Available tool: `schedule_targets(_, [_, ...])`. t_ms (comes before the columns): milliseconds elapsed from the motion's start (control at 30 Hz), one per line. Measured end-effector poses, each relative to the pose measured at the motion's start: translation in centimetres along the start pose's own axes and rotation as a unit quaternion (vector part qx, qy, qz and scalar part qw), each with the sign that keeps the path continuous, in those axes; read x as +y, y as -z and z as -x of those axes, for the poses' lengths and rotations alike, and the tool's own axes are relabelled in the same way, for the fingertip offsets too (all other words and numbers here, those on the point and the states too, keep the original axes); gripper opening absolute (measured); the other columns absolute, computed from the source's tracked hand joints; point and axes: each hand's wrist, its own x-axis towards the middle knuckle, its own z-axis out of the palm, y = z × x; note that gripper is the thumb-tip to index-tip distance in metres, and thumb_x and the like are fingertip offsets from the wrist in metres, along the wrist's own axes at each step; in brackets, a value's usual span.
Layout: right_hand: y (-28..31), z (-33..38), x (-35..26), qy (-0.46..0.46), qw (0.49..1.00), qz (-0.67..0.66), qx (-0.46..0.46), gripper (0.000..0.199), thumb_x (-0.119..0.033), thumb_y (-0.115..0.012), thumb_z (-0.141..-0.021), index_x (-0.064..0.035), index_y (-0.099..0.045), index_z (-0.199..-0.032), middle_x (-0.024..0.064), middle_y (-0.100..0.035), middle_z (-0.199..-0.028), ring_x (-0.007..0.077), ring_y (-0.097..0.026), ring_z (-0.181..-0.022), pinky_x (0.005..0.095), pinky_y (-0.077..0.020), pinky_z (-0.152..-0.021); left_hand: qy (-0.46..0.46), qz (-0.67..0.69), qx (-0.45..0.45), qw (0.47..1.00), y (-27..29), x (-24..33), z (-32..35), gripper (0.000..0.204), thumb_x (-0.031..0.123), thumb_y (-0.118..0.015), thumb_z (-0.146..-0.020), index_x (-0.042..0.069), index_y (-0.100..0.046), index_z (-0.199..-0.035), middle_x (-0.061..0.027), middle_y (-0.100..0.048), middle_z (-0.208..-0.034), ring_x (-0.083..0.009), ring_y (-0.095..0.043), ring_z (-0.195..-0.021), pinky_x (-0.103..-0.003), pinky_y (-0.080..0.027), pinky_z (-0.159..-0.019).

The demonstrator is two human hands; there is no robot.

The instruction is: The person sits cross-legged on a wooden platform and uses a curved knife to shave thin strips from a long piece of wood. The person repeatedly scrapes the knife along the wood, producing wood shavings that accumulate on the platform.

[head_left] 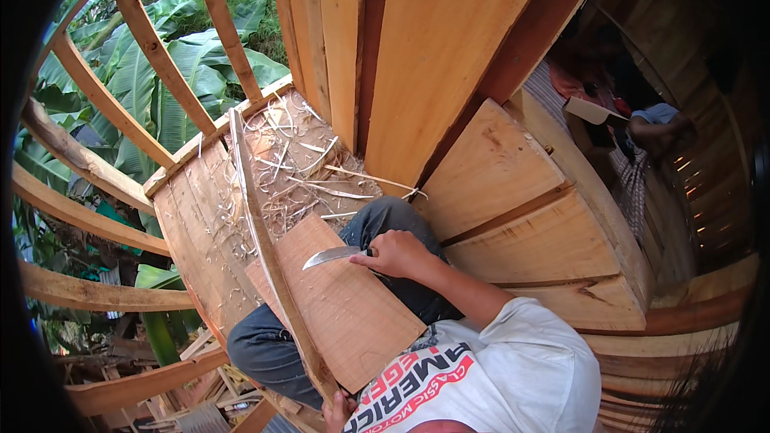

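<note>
Across flat brown wooden board [365, 305]: long narrow tan strip [278, 273], near end gripped by my left hand [338, 413]; right hand [397, 255] grips curved steel knife [330, 256]; pale thin shavings [333, 190] suggest trimming underway, remainder unclear

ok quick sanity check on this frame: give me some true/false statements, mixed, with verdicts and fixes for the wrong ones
1. The right hand holds a knife. True.
2. The other hand holds a hammer. False: the left hand holds the near end of a long wooden strip.
3. The knife is cutting into the strip. False: a gap shows between them.
4. A flat board lies on the person's lap. True.
5. Wood shavings are scattered on the floor. True.
6. Only brick shows outdoors. False: broad green leaves show past the wooden railing.
</note>
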Motion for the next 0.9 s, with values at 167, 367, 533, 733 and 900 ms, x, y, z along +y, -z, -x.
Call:
schedule_targets(167, [0.8, -0.2, 0.3, -0.006, 1.0, 0.018, -0.013, 0.074, -0.07, -0.05, -0.085, -0.0015, -0.07, -0.067, 0.0204, -0.065, -0.066, 0.0373, -0.066, -0.066, 0.0454, -0.0539, -0.063, 0.017, -0.006, 0.004, 1.0, -0.8, 0.3, -0.2, 0.037, 0.039, -0.06, -0.092, 0.003, -0.055, -0.099, -0.006, -0.057, -0.066, -0.0112, -0.05, -0.051, -0.025, -0.04, -0.05])
schedule_targets(367, [0.3, -0.4, -2.0, -0.012, 0.999, -0.037, 0.019, 0.065, -0.063, -0.059, -0.085, -0.0015, -0.066, -0.063, 0.0203, -0.061, -0.06, 0.0384, -0.063, -0.062, 0.0443, -0.0504, -0.059, 0.088, 0.016, 0.004, 0.996, -3.9, 5.2, 2.9, 0.031, 0.034, -0.057, -0.096, 0.003, -0.053, -0.098, -0.0026, -0.048, -0.065, -0.0092, -0.042, -0.056, -0.024, -0.033, -0.05])
schedule_targets(533, [-1.7, 0.2, -6.1, 0.042, 0.999, -0.028, -0.017, 0.058, -0.055, -0.065, -0.085, 0.0003, -0.068, -0.069, 0.0184, -0.059, -0.056, 0.0328, -0.063, -0.054, 0.0401, -0.0489, -0.053, 0.144, 0.065, -0.048, 0.986, -2.9, 5.3, 3.0, 0.024, 0.029, -0.055, -0.099, 0.005, -0.053, -0.097, 0.0019, -0.047, -0.069, -0.0058, -0.039, -0.056, -0.021, -0.032, -0.05])
schedule_targets(733, [-4.6, -1.1, -9.8, 0.195, 0.977, 0.07, -0.041, 0.068, -0.067, -0.058, -0.083, -0.0024, -0.068, -0.063, 0.0159, -0.06, -0.053, 0.0305, -0.062, -0.048, 0.0387, -0.0488, -0.046, 0.162, 0.129, -0.079, 0.975, -2.3, 4.3, 3.8, 0.025, 0.028, -0.052, -0.101, 0.003, -0.053, -0.102, 0.0036, -0.044, -0.072, -0.0057, -0.038, -0.06, -0.021, -0.032, -0.053])
schedule_targets(900, [-4.3, -2.2, -10.5, 0.195, 0.969, 0.133, -0.074, 0.071, -0.068, -0.057, -0.084, -0.002, -0.066, -0.06, 0.0163, -0.059, -0.052, 0.0316, -0.061, -0.046, 0.0393, -0.0475, -0.045, 0.155, 0.139, -0.126, 0.97, -2.3, 5.1, 2.9, 0.023, 0.025, -0.049, -0.101, 0.002, -0.053, -0.101, 0.0033, -0.045, -0.073, -0.0055, -0.038, -0.061, -0.022, -0.031, -0.053])
